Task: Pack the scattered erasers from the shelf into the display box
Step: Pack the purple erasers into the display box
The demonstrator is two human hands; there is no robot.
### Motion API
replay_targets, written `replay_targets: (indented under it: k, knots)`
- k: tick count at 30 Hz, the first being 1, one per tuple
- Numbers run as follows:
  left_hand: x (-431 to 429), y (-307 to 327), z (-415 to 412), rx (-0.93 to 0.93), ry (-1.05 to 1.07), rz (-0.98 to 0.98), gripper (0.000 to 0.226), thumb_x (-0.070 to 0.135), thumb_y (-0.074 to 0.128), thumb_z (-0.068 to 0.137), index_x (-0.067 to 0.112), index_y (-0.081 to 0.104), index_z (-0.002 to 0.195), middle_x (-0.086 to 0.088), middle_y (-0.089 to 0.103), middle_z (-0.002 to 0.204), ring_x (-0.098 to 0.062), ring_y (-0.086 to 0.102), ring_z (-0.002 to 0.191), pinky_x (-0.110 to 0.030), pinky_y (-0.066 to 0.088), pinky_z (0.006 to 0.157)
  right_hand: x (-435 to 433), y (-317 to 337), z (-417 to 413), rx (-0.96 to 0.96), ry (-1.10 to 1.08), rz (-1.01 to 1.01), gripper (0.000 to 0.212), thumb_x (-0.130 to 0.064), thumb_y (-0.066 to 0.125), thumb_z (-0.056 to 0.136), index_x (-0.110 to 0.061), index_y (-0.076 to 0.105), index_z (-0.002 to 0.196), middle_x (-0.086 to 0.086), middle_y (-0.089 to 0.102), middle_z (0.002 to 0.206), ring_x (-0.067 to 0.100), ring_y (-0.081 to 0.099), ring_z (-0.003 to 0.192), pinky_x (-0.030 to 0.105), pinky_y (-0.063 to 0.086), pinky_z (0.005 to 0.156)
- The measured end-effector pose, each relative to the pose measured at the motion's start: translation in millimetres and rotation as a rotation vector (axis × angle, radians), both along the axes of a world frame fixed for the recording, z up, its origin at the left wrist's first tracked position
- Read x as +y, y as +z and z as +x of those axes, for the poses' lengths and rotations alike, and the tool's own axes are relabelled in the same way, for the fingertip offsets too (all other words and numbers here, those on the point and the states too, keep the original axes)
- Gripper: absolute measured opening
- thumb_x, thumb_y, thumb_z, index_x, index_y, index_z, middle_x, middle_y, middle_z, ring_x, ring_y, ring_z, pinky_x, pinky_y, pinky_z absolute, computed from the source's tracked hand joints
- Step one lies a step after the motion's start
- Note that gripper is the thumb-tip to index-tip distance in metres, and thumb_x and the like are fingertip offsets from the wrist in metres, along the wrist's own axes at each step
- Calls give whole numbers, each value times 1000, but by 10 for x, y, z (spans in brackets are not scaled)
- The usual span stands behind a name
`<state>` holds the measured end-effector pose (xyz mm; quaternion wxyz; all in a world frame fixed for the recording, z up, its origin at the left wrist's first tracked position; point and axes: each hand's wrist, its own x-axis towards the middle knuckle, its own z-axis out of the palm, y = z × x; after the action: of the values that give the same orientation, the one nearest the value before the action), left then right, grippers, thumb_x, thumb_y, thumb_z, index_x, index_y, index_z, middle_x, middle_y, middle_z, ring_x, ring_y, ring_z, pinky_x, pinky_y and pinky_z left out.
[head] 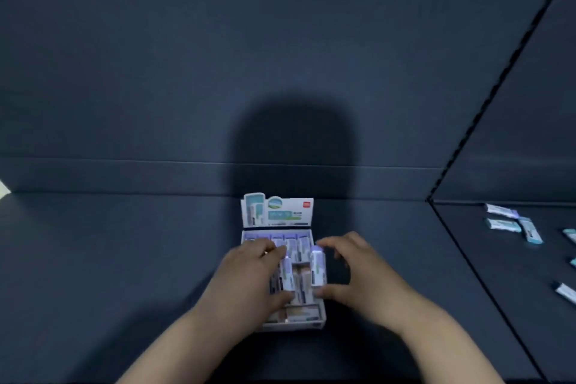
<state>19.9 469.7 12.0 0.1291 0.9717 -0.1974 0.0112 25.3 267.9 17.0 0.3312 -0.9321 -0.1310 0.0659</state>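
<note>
A white display box (307,324) with an upright printed header card (277,210) stands on the dark shelf, with several wrapped erasers packed inside. My right hand (352,274) pinches one white eraser (318,268) upright over the box's right side, forefinger on its top end, thumb at its bottom. My left hand (249,274) lies over the box's left half, its fingers and thumb holding another eraser (286,273) among the packed ones. The frame is blurred.
Several loose wrapped erasers (503,224) lie scattered on the adjoining dark shelf section at the right, past a seam (467,259). A dark back panel (218,72) rises behind the box. My shadow falls on it.
</note>
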Motion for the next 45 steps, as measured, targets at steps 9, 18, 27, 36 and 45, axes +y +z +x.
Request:
replay_targets:
  k: [9,18,27,36,45]
  knots:
    - [25,-208,85,5,-162,-28,73,61,52,82,27,31,144,10,39,133,-11,34,123,-23,24,105,260,39,-19,123,-10,-249,71,-39,73,74,-40,38,135,-8,34,118,9,32,123,26,33,106]
    - [-5,-225,57,-12,-158,-39,71,55,50,86,24,27,146,8,33,137,-12,28,128,-24,18,108,319,27,43,134,45,-407,75,-39,69,78,-30,31,142,-5,33,129,14,29,129,26,31,107]
    - [-17,-287,73,-56,-151,-43,54,65,49,54,27,74,82,12,62,83,-7,62,74,-19,52,65,349,41,51,100,45,-441,67,-37,68,80,-25,37,139,-1,41,130,18,42,122,27,39,99]
    - [-68,-141,44,-10,-143,58,62,64,73,56,22,72,102,8,65,93,-13,62,87,-22,48,80,382,-13,55,152,45,-474,67,-34,63,84,-23,33,143,3,41,134,22,41,125,28,37,101]
    - [55,-173,59,80,-150,-38,66,50,57,85,23,37,142,9,39,141,-14,34,129,-25,22,106,404,43,-8,158,-4,-482,74,-39,64,82,-31,25,145,1,39,137,20,41,126,27,38,100]
